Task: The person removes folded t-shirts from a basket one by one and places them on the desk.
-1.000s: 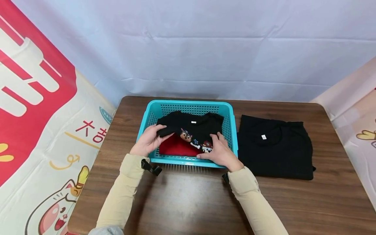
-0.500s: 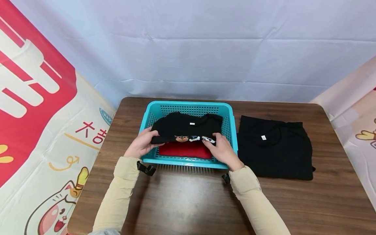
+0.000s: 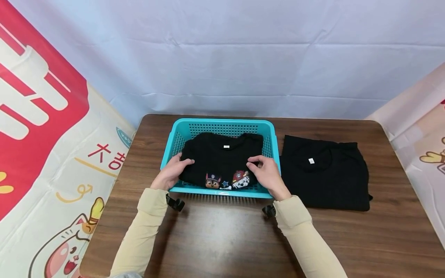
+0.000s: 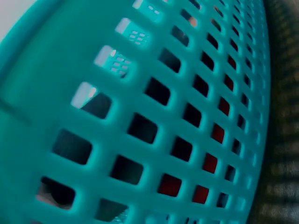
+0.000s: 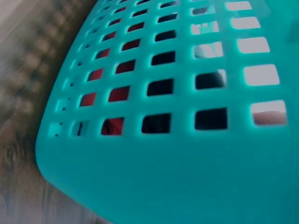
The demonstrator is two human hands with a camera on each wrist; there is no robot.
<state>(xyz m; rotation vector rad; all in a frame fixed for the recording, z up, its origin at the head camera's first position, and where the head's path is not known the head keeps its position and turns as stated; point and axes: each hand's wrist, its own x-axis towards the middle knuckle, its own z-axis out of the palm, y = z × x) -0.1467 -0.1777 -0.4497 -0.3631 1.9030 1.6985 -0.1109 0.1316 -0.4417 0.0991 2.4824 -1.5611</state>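
Note:
A black T-shirt (image 3: 219, 162) with cartoon dog prints near its front edge lies folded in the turquoise basket (image 3: 222, 190). At the shirt's left side is my left hand (image 3: 171, 172), its thumb over the cloth and its fingers by the basket's left wall. My right hand (image 3: 268, 173) is over the shirt's right side, thumb and index finger slightly apart. Red cloth (image 4: 210, 163) shows through the basket holes in the left wrist view, beneath black fabric. In the right wrist view the basket wall (image 5: 140, 177) fills most of the picture and hides that hand's fingers.
Beside the basket, on the right, a second folded black T-shirt (image 3: 326, 177) with a white neck label lies on the brown wooden table (image 3: 222, 231). Behind the table hangs a pale curtain (image 3: 243, 58). A printed cloth (image 3: 69, 162) hangs at the left.
The shirt's front edge has come down toward me and now covers the red cloth, with the dog prints lying flat. My right hand has loosened from the front edge.

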